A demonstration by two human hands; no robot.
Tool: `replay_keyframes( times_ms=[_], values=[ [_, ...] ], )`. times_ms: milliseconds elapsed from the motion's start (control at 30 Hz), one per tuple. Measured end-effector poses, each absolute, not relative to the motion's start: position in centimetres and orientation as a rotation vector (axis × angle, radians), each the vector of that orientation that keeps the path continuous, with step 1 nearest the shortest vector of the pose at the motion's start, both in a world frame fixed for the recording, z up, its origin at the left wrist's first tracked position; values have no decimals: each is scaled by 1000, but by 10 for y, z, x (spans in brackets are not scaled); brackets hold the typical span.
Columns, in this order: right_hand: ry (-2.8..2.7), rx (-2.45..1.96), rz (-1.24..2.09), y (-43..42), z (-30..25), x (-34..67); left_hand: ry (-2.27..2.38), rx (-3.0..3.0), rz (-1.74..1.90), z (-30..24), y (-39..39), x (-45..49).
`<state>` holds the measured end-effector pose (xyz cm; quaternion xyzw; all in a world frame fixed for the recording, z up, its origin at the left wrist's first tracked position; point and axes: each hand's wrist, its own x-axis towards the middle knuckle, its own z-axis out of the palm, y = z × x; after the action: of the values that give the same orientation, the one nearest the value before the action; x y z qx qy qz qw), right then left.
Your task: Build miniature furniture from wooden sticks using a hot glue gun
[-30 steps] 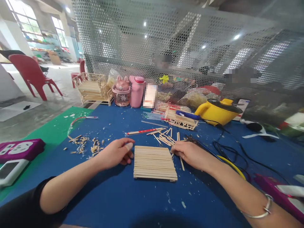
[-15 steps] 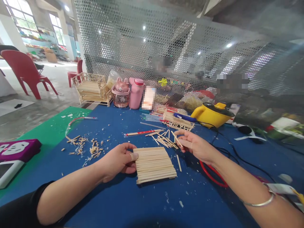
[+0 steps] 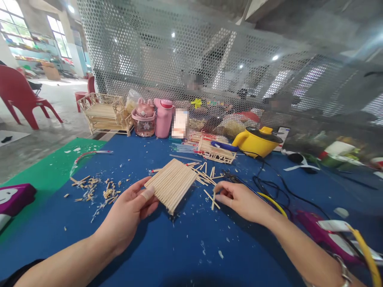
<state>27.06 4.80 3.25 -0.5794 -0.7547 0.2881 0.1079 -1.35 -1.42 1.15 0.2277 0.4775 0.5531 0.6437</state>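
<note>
Over the blue desk [image 3: 191,255], the left hand [image 3: 131,211] has the stick panel [image 3: 172,182] tilted, thumb on top, fingers partly hidden underneath. Right hand [image 3: 236,198] is curled at a thin stick [image 3: 213,202], can't tell if it's gripped; a purple gadget [image 3: 19,197] gets cut off far left.

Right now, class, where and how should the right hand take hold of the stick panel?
Probably pinch the stick panel at its free right corner, coming from the right: it's thin, flat and tilted, and the left hand grips its left corner.
</note>
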Motion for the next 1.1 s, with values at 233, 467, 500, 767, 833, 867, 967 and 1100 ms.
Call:
replay_keyframes(
  times_ms=[233, 467, 500, 767, 833, 867, 967, 1100],
  values=[
    [-2255, -1425, 1186, 26, 27, 215, 1087, 333, 1197, 0, -45, 9],
    [-2498, -1387, 665, 56, 18, 216, 1201, 236, 1173, 1, -55, 15],
    [-2493, -1385, 584, 61, 17, 218, 1219, 223, 1212, 1, -55, 12],
    [-2602, -1319, 292, 95, -5, 230, 1180, 288, 1228, 2, -49, 25],
    [-2594, -1306, 284, 99, -3, 237, 1170, 344, 1073, 3, -47, 33],
    [-2588, -1288, 289, 99, -1, 240, 1171, 379, 987, 4, -46, 35],
    [-2528, -1264, 308, 87, 10, 246, 1185, 540, 770, 6, -47, 30],
    [-2412, -1358, 387, 59, 16, 244, 1295, 851, 569, 9, -42, 6]
  ],
)
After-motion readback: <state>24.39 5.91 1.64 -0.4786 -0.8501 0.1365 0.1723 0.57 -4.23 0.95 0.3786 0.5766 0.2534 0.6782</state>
